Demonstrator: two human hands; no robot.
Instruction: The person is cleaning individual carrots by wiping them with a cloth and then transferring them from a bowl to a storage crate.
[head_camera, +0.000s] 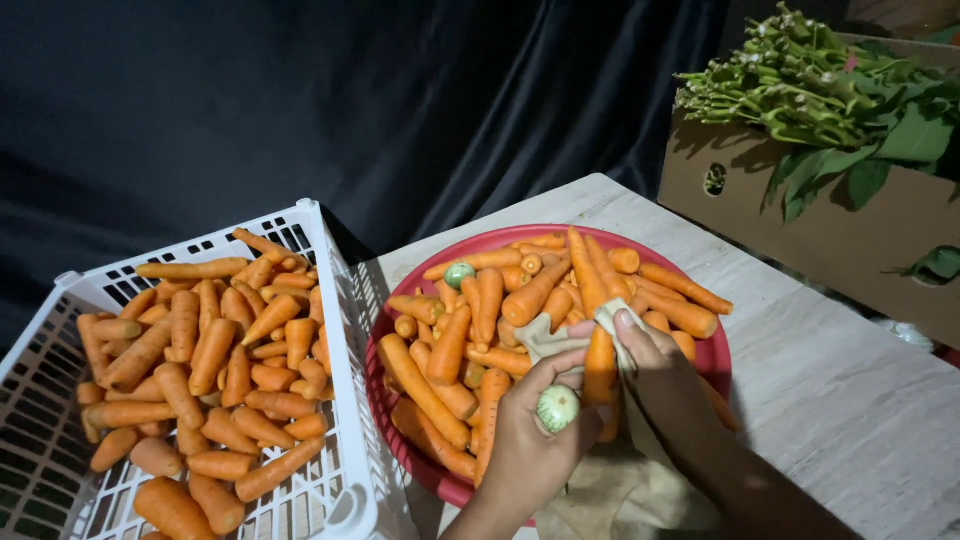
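Both hands work over the red basin (400, 440): the left hand (530, 440) grips a carrot (600, 375) by its cut end, the right hand (655, 365) pinches a beige cloth (550, 338) round it, seemingly mid-wipe. Left of the basin, one white crate (340, 330) holds dozens of carrots; right, one cardboard box (830, 225) of greens. One small green-white ball (459, 273) lies among the basin's carrots.

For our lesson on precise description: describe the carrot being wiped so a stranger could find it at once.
Start at the red bowl of carrots on the pale table. At its near edge, two hands meet over a beige cloth. The carrot stands upright between them, wrapped in cloth by the right hand, unlike the loose ones lying flat.
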